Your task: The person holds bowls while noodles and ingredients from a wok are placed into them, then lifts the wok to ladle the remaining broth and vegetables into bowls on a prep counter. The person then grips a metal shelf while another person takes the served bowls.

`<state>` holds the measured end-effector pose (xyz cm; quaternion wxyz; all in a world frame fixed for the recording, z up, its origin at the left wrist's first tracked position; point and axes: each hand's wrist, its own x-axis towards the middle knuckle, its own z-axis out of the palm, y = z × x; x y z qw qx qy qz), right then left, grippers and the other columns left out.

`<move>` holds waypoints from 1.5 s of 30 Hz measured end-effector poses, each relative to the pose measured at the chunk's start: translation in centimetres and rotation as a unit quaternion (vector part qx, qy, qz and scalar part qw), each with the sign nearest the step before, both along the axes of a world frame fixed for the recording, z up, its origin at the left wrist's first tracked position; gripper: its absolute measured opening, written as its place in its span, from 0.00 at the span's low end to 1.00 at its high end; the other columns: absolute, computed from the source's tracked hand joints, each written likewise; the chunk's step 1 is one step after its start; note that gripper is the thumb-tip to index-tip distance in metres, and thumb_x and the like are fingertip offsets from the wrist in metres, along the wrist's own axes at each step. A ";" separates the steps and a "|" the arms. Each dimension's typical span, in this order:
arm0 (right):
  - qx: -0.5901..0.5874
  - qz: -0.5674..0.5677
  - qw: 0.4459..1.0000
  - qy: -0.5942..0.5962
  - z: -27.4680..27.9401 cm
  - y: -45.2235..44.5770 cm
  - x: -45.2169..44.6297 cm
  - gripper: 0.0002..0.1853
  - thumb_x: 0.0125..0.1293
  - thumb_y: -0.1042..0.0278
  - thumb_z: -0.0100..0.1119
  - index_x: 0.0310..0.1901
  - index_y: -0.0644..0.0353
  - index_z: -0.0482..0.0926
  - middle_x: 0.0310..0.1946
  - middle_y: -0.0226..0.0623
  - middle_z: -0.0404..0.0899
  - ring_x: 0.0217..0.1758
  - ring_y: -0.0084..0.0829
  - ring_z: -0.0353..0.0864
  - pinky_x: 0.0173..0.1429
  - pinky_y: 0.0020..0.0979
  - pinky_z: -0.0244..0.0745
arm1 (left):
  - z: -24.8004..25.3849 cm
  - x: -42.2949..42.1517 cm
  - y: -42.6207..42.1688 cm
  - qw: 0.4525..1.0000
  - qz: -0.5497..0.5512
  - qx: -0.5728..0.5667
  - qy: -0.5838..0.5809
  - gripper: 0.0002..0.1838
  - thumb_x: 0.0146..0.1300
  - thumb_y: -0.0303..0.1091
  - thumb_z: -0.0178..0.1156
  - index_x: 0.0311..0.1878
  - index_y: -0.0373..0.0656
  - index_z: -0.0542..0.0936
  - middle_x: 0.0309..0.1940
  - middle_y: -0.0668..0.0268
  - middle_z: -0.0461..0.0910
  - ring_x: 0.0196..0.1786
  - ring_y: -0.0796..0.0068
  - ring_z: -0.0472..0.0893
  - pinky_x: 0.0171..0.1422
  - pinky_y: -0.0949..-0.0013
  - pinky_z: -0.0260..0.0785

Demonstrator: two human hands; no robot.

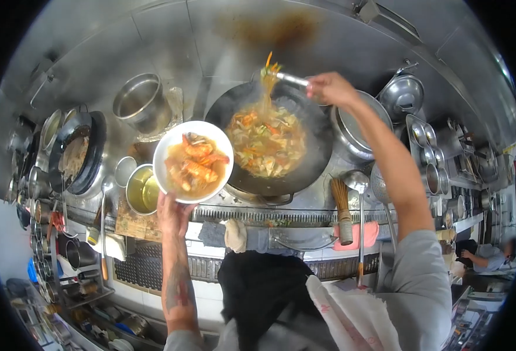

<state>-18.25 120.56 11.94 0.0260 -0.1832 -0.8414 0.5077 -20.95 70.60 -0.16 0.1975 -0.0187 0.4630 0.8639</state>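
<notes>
My left hand [175,215] grips the lower rim of a white bowl [225,134], held just left of the wok. Several large cooked prawns [199,169] lie in broth inside the bowl. My right hand [331,89] is closed around a metal utensil that looks like tongs [293,79], raised over the wok's far side. Noodles and vegetable strips [269,82] hang from its tip. Below, the black wok [313,158] holds a steaming soup [269,146] with chopped vegetables and other pieces. The bowl hides part of the wok's left rim.
At left stand a tall steel pot [138,99], a pan of yellowish liquid [142,190] and another wok [82,152]. A lidded pot [363,126], a ladle [356,181] and a bamboo brush [341,210] are at right. Folded cloths [234,236] lie along the front edge. Another person [486,256] is far right.
</notes>
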 end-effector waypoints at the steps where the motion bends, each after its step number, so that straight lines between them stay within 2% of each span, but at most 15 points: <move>1: 0.022 -0.004 1.000 0.011 3.4 -0.8 0.8 0.12 0.67 0.62 0.64 0.47 0.58 0.86 0.31 0.23 0.85 0.23 0.14 0.67 0.26 0.22 0.61 | 0.3 -0.4 1.0 1.000 -0.010 0.004 -0.008 0.27 0.71 0.33 0.54 0.71 0.41 0.63 0.59 0.50 0.75 0.52 0.55 0.84 0.41 0.60 0.89; 4: 0.110 -0.004 0.994 0.028 13.9 -3.0 2.8 0.19 0.69 0.57 0.63 0.56 0.58 0.82 0.31 0.21 0.83 0.22 0.12 0.60 0.27 0.17 0.59 | 0.8 -1.9 4.4 0.999 -0.031 0.010 -0.023 0.24 0.72 0.30 0.51 0.71 0.46 0.65 0.59 0.53 0.76 0.53 0.55 0.84 0.46 0.55 0.87; 6: 0.160 0.013 0.984 0.075 19.2 -3.2 3.5 0.17 0.68 0.58 0.63 0.52 0.59 0.84 0.32 0.24 0.85 0.23 0.15 0.70 0.28 0.23 0.65 | 0.3 -2.9 6.5 0.998 -0.064 -0.014 0.001 0.26 0.72 0.35 0.52 0.71 0.48 0.63 0.63 0.53 0.73 0.61 0.51 0.78 0.57 0.47 0.81; 12: 0.313 -0.035 0.947 0.065 29.3 -9.7 6.3 0.12 0.66 0.59 0.65 0.46 0.54 0.88 0.34 0.29 0.87 0.32 0.26 0.80 0.39 0.30 0.75 | 1.3 -3.2 11.8 0.995 -0.080 0.066 -0.013 0.23 0.73 0.31 0.51 0.70 0.46 0.66 0.58 0.53 0.77 0.53 0.54 0.84 0.47 0.51 0.86; 15: 0.403 0.055 0.913 -0.008 28.5 -14.4 7.7 0.18 0.64 0.54 0.64 0.45 0.62 0.86 0.34 0.42 0.87 0.37 0.35 0.85 0.42 0.36 0.77 | 2.4 -1.7 12.6 0.992 -0.090 0.093 -0.007 0.22 0.73 0.32 0.52 0.69 0.45 0.66 0.54 0.54 0.80 0.50 0.55 0.85 0.45 0.54 0.87; 17: 0.433 0.205 0.877 0.034 22.2 -11.6 4.0 0.14 0.63 0.63 0.65 0.46 0.62 0.86 0.33 0.34 0.88 0.29 0.26 0.82 0.33 0.33 0.74 | 3.4 0.1 12.7 0.991 -0.089 0.101 -0.009 0.22 0.74 0.32 0.51 0.69 0.44 0.65 0.54 0.53 0.80 0.49 0.55 0.86 0.43 0.56 0.87; 19: 0.569 0.230 0.786 0.080 16.9 -15.9 4.0 0.12 0.55 0.68 0.67 0.39 0.65 0.86 0.32 0.48 0.86 0.37 0.49 0.86 0.48 0.44 0.80 | 4.1 2.5 12.2 0.991 -0.079 0.103 -0.011 0.22 0.74 0.32 0.50 0.69 0.44 0.65 0.54 0.53 0.80 0.49 0.55 0.86 0.43 0.56 0.87; 22: 0.650 0.265 0.712 -0.002 17.1 -22.5 6.3 0.08 0.51 0.71 0.66 0.34 0.63 0.87 0.35 0.51 0.86 0.43 0.47 0.87 0.47 0.46 0.82 | 4.0 6.4 9.0 0.990 -0.059 0.126 -0.027 0.20 0.73 0.31 0.49 0.67 0.46 0.67 0.54 0.55 0.80 0.49 0.55 0.86 0.43 0.52 0.86; 26: 0.624 0.327 0.703 0.100 21.5 -27.0 9.8 0.10 0.52 0.73 0.68 0.37 0.63 0.86 0.40 0.48 0.86 0.47 0.47 0.85 0.54 0.44 0.79 | 3.0 13.1 1.3 0.991 0.002 0.135 0.026 0.22 0.71 0.28 0.49 0.67 0.47 0.68 0.57 0.55 0.79 0.51 0.55 0.85 0.45 0.50 0.86; 29: 0.441 0.364 0.774 0.272 18.7 -30.5 9.9 0.17 0.62 0.67 0.65 0.50 0.65 0.83 0.49 0.47 0.84 0.57 0.47 0.79 0.64 0.43 0.70 | 3.2 19.8 -4.8 0.985 0.154 0.071 0.033 0.25 0.69 0.35 0.55 0.69 0.46 0.67 0.54 0.57 0.80 0.52 0.58 0.85 0.47 0.49 0.86; 32: 0.330 0.450 0.807 0.192 15.3 -34.8 11.7 0.18 0.63 0.70 0.64 0.54 0.66 0.80 0.46 0.49 0.85 0.50 0.47 0.83 0.58 0.39 0.74 | 3.4 26.3 -11.1 0.970 0.237 0.020 0.040 0.36 0.64 0.27 0.61 0.75 0.50 0.62 0.48 0.61 0.83 0.41 0.70 0.86 0.38 0.61 0.86; 36: 0.194 0.410 0.875 0.169 12.7 -35.4 13.8 0.18 0.63 0.71 0.64 0.55 0.67 0.80 0.45 0.49 0.85 0.49 0.38 0.84 0.57 0.33 0.73 | 7.0 33.9 -13.4 0.949 0.298 -0.097 0.018 0.35 0.66 0.24 0.59 0.76 0.45 0.61 0.46 0.58 0.84 0.42 0.67 0.87 0.39 0.63 0.86; 39: 0.173 0.364 0.895 0.188 11.7 -36.2 15.0 0.19 0.64 0.71 0.65 0.56 0.67 0.79 0.45 0.44 0.85 0.50 0.30 0.83 0.58 0.32 0.73 | 6.1 38.1 -14.1 0.968 0.246 -0.013 -0.055 0.36 0.65 0.22 0.58 0.76 0.44 0.60 0.52 0.54 0.82 0.47 0.62 0.86 0.41 0.61 0.87; 42: 0.118 0.371 0.914 0.113 8.1 -40.2 2.0 0.19 0.65 0.70 0.65 0.56 0.67 0.79 0.46 0.40 0.85 0.52 0.29 0.81 0.60 0.31 0.71 | 4.0 30.0 -16.5 0.961 0.225 0.094 -0.132 0.27 0.68 0.25 0.52 0.70 0.37 0.64 0.59 0.50 0.77 0.54 0.53 0.84 0.50 0.48 0.85; 45: 0.069 0.391 0.915 0.073 4.1 -41.2 -1.4 0.19 0.67 0.70 0.64 0.57 0.67 0.79 0.48 0.37 0.84 0.53 0.28 0.80 0.61 0.30 0.70 | 1.4 30.8 -15.4 0.935 0.264 0.152 -0.182 0.28 0.67 0.29 0.55 0.70 0.38 0.64 0.61 0.52 0.76 0.59 0.54 0.81 0.56 0.49 0.82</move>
